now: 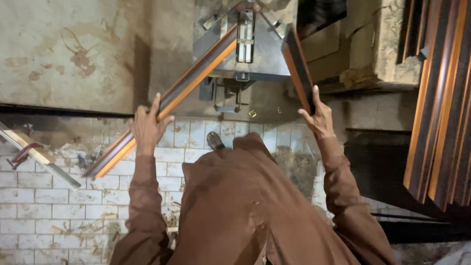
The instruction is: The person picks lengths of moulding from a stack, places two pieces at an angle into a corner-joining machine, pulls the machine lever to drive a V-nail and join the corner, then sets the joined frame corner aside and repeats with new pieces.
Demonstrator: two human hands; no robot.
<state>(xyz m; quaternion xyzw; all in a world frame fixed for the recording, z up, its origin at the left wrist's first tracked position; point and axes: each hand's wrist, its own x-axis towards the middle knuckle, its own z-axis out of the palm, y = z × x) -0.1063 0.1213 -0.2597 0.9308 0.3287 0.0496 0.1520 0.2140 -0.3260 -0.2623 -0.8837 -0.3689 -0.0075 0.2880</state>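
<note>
The left hand (pixel 146 128) clenched a long frame moulding (pixel 171 98); the right hand (pixel 318 117) clenched a shorter moulding (pixel 296 66), both meeting at the corner-joining machine (pixel 245 49). A loosened grip could probably misalign the mitre.

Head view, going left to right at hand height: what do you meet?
Metal bar with red clamp → long orange-edged moulding strip → left hand → right hand on a short moulding piece → stacked moulding lengths.

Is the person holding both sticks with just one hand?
No, the left hand grips the long strip and the right hand holds the short strip.
</note>
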